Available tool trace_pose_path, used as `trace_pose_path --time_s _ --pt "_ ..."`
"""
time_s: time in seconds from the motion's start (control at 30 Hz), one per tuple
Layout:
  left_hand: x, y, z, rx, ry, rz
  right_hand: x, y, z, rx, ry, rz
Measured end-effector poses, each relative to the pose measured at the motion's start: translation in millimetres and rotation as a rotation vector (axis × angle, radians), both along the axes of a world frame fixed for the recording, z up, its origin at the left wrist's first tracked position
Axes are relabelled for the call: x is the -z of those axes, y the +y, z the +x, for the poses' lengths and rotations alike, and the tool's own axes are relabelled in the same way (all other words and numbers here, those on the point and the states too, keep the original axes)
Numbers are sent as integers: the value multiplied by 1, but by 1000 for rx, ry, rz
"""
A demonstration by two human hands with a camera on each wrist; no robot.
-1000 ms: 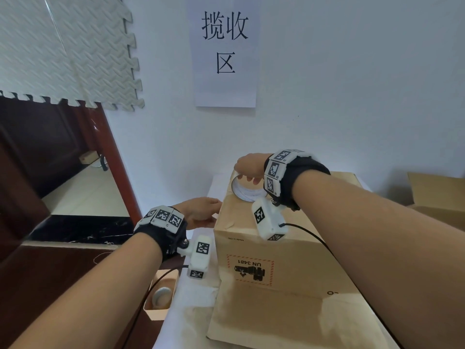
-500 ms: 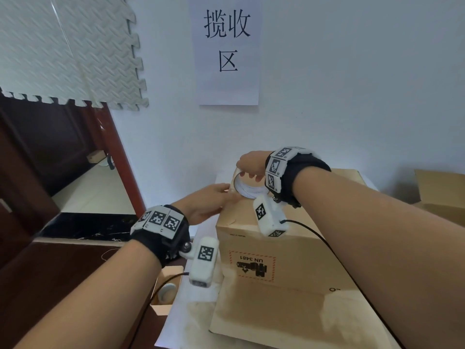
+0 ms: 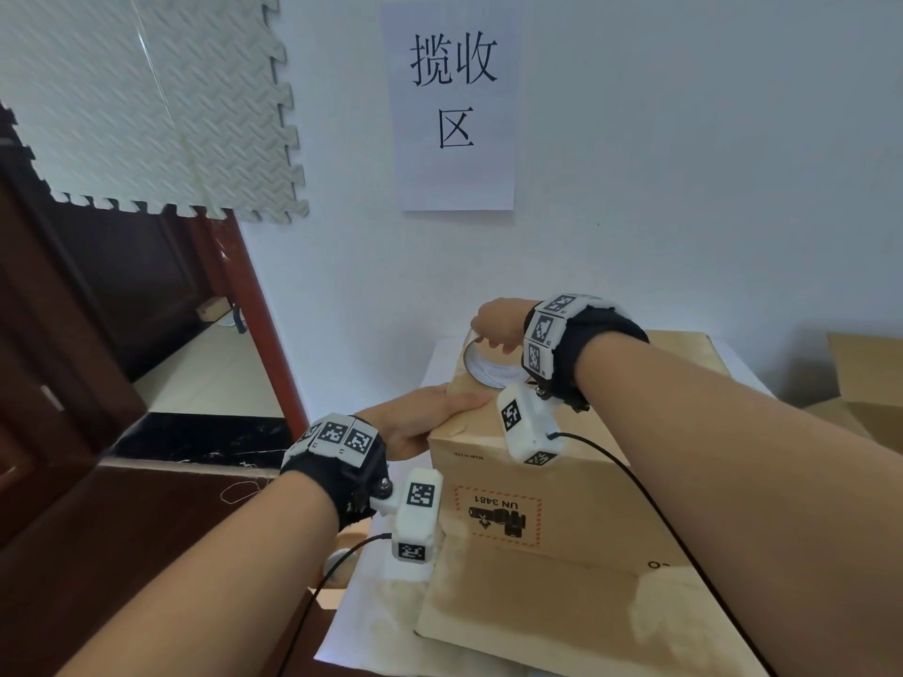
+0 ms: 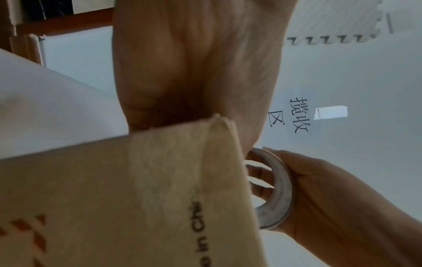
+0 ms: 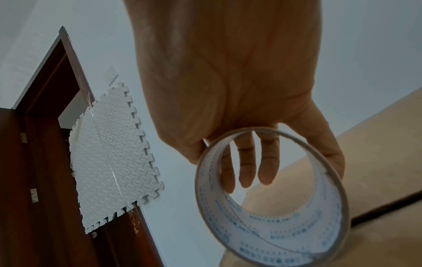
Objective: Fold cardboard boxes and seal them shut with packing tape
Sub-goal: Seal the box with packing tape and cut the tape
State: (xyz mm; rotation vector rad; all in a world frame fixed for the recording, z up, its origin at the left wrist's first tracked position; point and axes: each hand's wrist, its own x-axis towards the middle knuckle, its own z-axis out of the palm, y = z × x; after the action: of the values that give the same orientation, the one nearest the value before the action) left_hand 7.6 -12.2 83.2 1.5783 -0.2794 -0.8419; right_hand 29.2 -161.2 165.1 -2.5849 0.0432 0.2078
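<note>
While the cardboard box [image 3: 562, 491] stands closed on the counter [image 3: 386, 603], set toward its left edge with its far side close to the wall, the step in hand looks like the sealing one: tape is being brought to the top seam. The box is plain brown corrugated board, matte, with sharp creased edges, a red-bordered "UN 3481" label on its near face and a loose flap lying flat on the counter in front of it. The counter itself is covered in something white and smooth. The left hand [image 3: 415, 422] lies with fingers straight and together, pressing over the box's top left edge to steady it. The right hand [image 3: 498, 320] is curled round a roll of packing tape [image 3: 488, 364], fingers hooked through its core, holding it upright just above the box's far top left corner. The roll is a thin, nearly spent ring, with a pale cardboard core printed in blue. Whether a tape end is already stuck down I cannot tell. The next move probably calls for anchoring the free end, then drawing the roll along the seam under steady tension.
</note>
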Motion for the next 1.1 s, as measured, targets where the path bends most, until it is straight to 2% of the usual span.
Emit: trace_pose_path --time_s 0.2,0.37,0.5,0.73,0.9,1.1 --pt "-5 2 2 29 -144 211 -1 0 -3 -19 -6 -45" --pt "-9 0 5 67 -557 531 0 2 -4 -6 -37 -129" --pt "-10 -1 4 89 -788 621 -3 9 -8 52 -93 -202" --pt "-12 -7 9 116 -860 862 9 4 -4 226 -99 -28" --pt "-13 -10 12 153 -882 969 1 -12 -14 173 26 170" --pt "-17 -14 8 167 -918 1093 2 -11 -30 193 16 194"
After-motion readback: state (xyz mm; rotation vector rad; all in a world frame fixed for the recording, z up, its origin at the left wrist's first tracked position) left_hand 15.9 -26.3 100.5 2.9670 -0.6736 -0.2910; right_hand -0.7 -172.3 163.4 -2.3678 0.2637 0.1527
